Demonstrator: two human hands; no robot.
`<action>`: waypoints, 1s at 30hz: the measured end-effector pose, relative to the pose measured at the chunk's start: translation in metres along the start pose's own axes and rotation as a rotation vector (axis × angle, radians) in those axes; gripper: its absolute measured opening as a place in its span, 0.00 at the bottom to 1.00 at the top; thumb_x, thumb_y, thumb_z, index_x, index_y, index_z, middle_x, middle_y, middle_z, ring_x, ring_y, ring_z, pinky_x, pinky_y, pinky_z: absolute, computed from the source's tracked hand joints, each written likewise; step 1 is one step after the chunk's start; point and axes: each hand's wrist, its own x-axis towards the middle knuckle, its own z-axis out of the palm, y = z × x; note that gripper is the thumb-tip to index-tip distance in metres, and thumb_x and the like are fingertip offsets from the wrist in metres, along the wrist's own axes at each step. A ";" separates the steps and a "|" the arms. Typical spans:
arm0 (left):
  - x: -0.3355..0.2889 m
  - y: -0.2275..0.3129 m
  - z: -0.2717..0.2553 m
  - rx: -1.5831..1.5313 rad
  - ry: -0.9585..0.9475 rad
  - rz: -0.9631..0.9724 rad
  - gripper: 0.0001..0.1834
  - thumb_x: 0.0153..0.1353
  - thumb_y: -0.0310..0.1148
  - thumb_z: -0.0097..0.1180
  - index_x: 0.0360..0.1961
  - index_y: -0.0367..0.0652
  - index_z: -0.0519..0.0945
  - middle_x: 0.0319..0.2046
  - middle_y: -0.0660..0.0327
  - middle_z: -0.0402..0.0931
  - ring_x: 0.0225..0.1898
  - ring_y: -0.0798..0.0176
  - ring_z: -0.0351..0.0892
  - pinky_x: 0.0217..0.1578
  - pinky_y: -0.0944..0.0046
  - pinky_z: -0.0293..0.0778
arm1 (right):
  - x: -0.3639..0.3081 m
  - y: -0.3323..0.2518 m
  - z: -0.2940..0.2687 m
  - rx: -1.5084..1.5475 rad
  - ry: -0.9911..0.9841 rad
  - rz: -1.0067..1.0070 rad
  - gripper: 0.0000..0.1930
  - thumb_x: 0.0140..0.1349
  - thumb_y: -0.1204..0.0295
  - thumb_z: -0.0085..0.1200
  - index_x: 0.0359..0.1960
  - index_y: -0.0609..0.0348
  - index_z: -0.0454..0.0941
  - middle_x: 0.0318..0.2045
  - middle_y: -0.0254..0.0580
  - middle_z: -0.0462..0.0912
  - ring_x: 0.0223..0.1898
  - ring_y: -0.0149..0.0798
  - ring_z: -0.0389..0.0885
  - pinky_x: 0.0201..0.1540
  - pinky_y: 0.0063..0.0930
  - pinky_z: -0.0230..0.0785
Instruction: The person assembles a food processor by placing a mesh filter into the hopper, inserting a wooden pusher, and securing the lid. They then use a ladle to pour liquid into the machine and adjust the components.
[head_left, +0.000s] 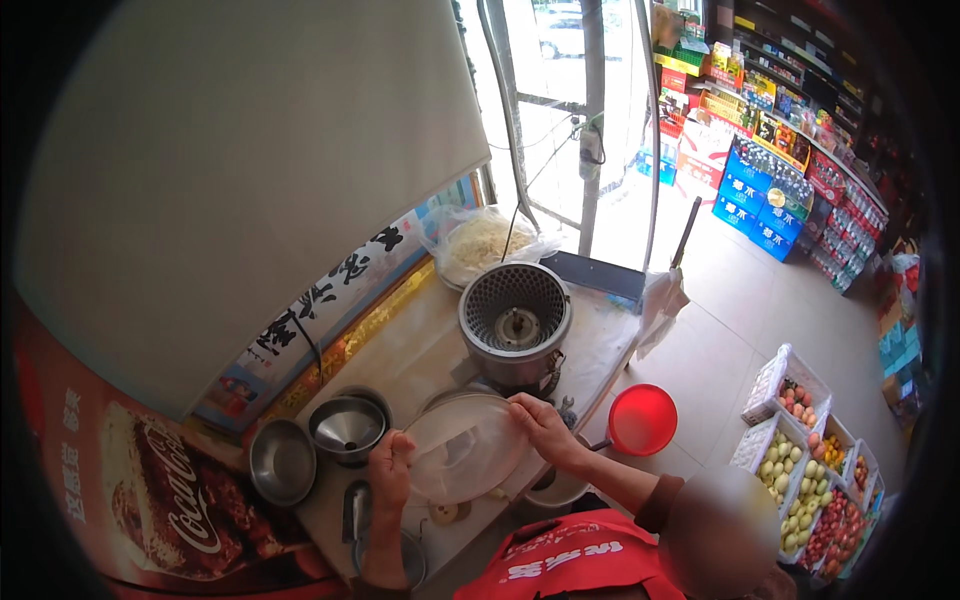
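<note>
A clear round plastic lid [462, 452] is held over the pale counter [420, 355] by both my hands. My left hand [390, 466] pinches its left rim. My right hand [543, 425] grips the upper right rim. Just beyond the lid stands a steel machine with a perforated round basket [515, 318], open at the top. A steel funnel sits in a small pot [347, 428] to the left of the lid, close to my left hand.
A steel bowl [283, 462] lies at the counter's left end. A plastic bag of pale strands [485, 245] rests behind the machine. On the floor to the right are a red basin [642, 420] and crates of fruit [800, 470]. Shelves of goods [770, 120] line the far wall.
</note>
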 end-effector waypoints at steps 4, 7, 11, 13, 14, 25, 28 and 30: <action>-0.009 0.010 0.009 0.071 -0.158 -0.042 0.22 0.74 0.46 0.48 0.29 0.37 0.74 0.20 0.65 0.65 0.27 0.74 0.63 0.28 0.68 0.64 | 0.007 -0.026 -0.008 -0.219 -0.228 -0.164 0.13 0.73 0.65 0.47 0.47 0.62 0.76 0.30 0.56 0.80 0.35 0.57 0.81 0.39 0.37 0.72; -0.011 0.018 0.008 0.141 -0.314 -0.006 0.21 0.74 0.44 0.46 0.30 0.36 0.72 0.20 0.57 0.64 0.27 0.69 0.64 0.29 0.63 0.66 | 0.005 -0.044 -0.009 -0.435 -0.353 -0.173 0.06 0.68 0.72 0.49 0.41 0.61 0.72 0.24 0.57 0.77 0.30 0.60 0.79 0.32 0.42 0.72; -0.013 0.023 0.013 0.127 -0.548 0.100 0.17 0.73 0.37 0.46 0.30 0.35 0.72 0.20 0.54 0.65 0.24 0.65 0.65 0.27 0.61 0.65 | -0.003 -0.053 -0.001 -0.565 -0.528 -0.275 0.06 0.61 0.78 0.52 0.36 0.58 0.68 0.21 0.57 0.76 0.28 0.63 0.78 0.28 0.50 0.68; -0.014 0.023 0.018 0.109 -0.580 0.121 0.17 0.73 0.37 0.46 0.30 0.35 0.72 0.21 0.54 0.66 0.24 0.66 0.65 0.27 0.62 0.65 | -0.006 -0.054 0.003 -0.598 -0.571 -0.273 0.05 0.60 0.77 0.51 0.36 0.59 0.69 0.21 0.57 0.77 0.28 0.63 0.79 0.29 0.51 0.69; -0.015 0.023 0.020 0.085 -0.620 0.107 0.17 0.73 0.37 0.46 0.30 0.35 0.72 0.21 0.53 0.67 0.25 0.66 0.66 0.27 0.62 0.65 | -0.008 -0.056 0.005 -0.610 -0.600 -0.264 0.05 0.60 0.76 0.50 0.37 0.59 0.69 0.22 0.58 0.78 0.28 0.63 0.79 0.30 0.52 0.69; 0.009 0.024 0.010 -0.186 -0.073 0.002 0.20 0.74 0.43 0.46 0.31 0.37 0.73 0.20 0.56 0.67 0.23 0.66 0.67 0.26 0.63 0.65 | 0.014 -0.055 -0.002 -0.239 -0.086 -0.245 0.12 0.72 0.64 0.49 0.36 0.62 0.73 0.23 0.50 0.77 0.27 0.52 0.79 0.31 0.37 0.70; 0.016 0.021 -0.005 -0.213 -0.003 -0.028 0.21 0.74 0.45 0.46 0.30 0.37 0.72 0.18 0.62 0.63 0.23 0.72 0.63 0.24 0.66 0.62 | 0.005 -0.037 0.000 0.230 -0.124 0.158 0.18 0.76 0.59 0.43 0.34 0.61 0.73 0.24 0.24 0.69 0.29 0.22 0.66 0.32 0.21 0.63; 0.017 0.023 -0.007 -0.072 -0.088 0.020 0.21 0.74 0.45 0.47 0.30 0.37 0.72 0.18 0.62 0.62 0.22 0.72 0.62 0.24 0.65 0.62 | 0.001 -0.032 -0.002 0.170 -0.101 0.118 0.19 0.76 0.56 0.43 0.38 0.59 0.74 0.28 0.24 0.72 0.31 0.21 0.68 0.34 0.19 0.63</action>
